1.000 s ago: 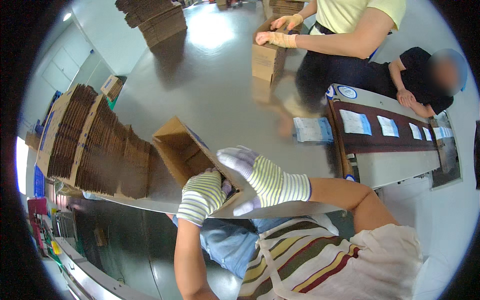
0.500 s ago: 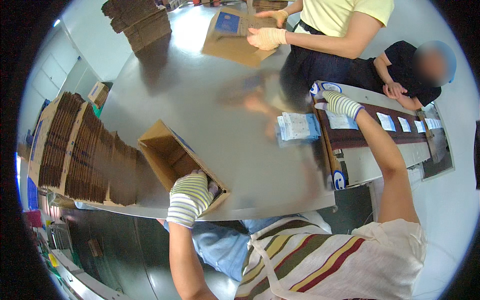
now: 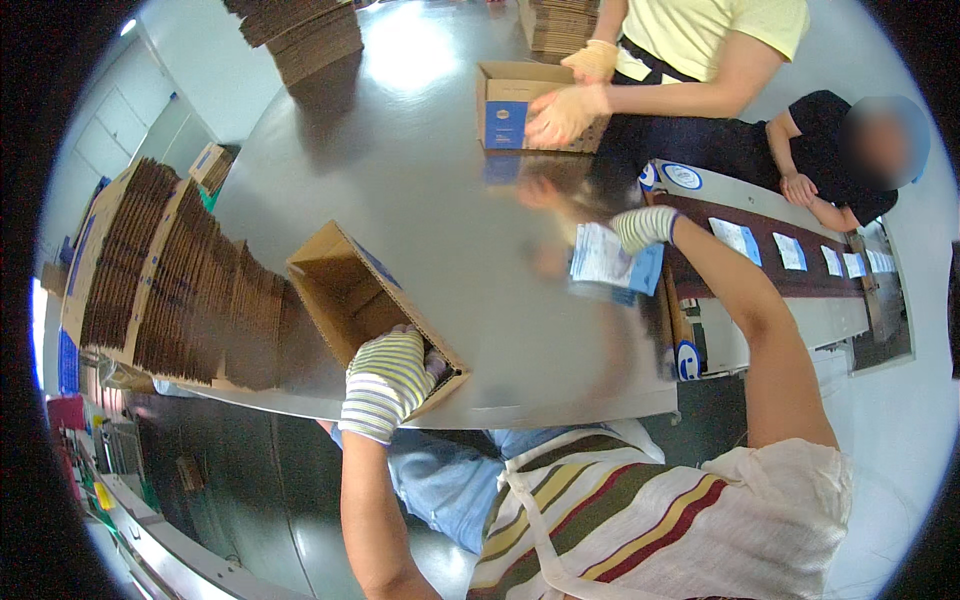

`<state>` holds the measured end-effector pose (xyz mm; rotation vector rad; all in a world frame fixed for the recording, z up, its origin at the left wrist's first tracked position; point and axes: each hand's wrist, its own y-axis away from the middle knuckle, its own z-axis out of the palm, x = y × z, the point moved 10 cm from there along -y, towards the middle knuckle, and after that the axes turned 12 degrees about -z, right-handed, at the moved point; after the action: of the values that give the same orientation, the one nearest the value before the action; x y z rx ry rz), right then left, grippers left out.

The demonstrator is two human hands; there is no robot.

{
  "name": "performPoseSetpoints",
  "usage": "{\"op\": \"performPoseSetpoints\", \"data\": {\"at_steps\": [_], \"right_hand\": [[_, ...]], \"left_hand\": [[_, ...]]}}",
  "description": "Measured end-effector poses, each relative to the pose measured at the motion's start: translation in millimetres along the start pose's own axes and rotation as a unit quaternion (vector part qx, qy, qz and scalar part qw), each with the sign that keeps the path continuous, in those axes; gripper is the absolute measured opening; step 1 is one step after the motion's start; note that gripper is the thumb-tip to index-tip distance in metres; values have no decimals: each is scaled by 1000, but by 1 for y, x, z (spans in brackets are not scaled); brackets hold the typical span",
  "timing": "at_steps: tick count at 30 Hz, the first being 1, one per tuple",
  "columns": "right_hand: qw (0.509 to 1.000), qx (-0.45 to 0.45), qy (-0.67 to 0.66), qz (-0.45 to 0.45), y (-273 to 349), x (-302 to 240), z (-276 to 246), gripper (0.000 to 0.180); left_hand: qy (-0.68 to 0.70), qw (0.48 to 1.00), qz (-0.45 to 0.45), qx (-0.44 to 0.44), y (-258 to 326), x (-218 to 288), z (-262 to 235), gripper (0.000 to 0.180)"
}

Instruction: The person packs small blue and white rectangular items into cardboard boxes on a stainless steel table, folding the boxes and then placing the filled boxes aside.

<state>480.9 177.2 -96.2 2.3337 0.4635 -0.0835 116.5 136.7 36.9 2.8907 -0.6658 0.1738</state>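
My left hand (image 3: 385, 380), in a striped knit glove, grips the near end of an open cardboard box (image 3: 330, 262), its fingertips reaching inside. The box stands tilted toward me on the metal table. At the table's right side my right hand (image 3: 643, 230), gloved alike, is closed on a flat blue-and-white packet (image 3: 603, 255) over a small pile of such packets. My fingertips there are partly smeared by motion. More packets (image 3: 735, 242) lie spaced out in a row along the dark conveyor belt (image 3: 705, 277) beside that hand.
Several folded cartons (image 3: 165, 285) stand packed at the left, and another stack (image 3: 310, 45) is at the far left. Across the table (image 3: 470, 250) a co-worker's gloved hands handle a box (image 3: 505, 110). Another person (image 3: 830, 150) leans by the belt.
My right hand has moved left from the belt to the packet pile, bringing a packet. My left hand stays at the box. The co-worker's carton has become an upright box.
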Motion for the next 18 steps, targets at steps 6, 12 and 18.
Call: {"op": "performPoseSetpoints", "data": {"at_steps": [6, 12, 18], "right_hand": [[864, 373, 280, -190, 56, -167, 6, 44], [729, 554, 105, -387, 118, -269, -60, 35], [660, 570, -106, -477, 91, -340, -155, 27]], "left_hand": [[7, 998, -21, -64, -2, -6, 8, 43], [1, 997, -21, -69, 0, -8, 12, 43], [47, 999, -2, -20, -3, -10, 13, 36]]}}
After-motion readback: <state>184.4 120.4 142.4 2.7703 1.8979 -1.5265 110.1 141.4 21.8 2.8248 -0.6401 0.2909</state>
